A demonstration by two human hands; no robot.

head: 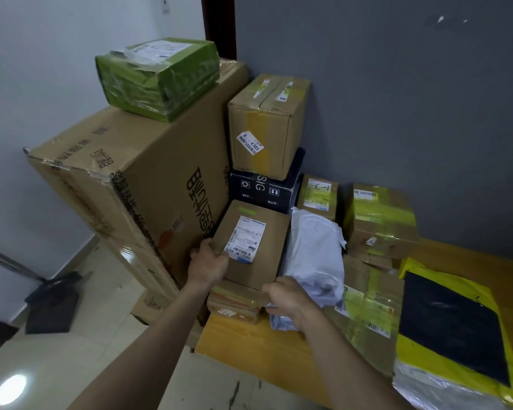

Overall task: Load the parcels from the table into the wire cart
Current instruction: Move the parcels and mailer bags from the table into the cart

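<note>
A small brown cardboard box (pixel 256 247) with a white shipping label sits tilted on top of other flat parcels at the wooden table's (pixel 249 341) left end. My left hand (pixel 209 261) grips its left near corner, thumb on the label side. My right hand (pixel 288 297) holds its near right edge, fingers curled under it. A white plastic mailer bag (pixel 317 255) lies just right of the box, partly under my right wrist. No wire cart is in view.
A huge cardboard carton (pixel 137 179) stands on the floor at left with a green wrapped parcel (pixel 160 75) on top. Behind are a taped brown box (pixel 267 125) on a black box (pixel 264 187). More taped boxes (pixel 379 220) and a yellow-black mailer (pixel 453 327) cover the table's right.
</note>
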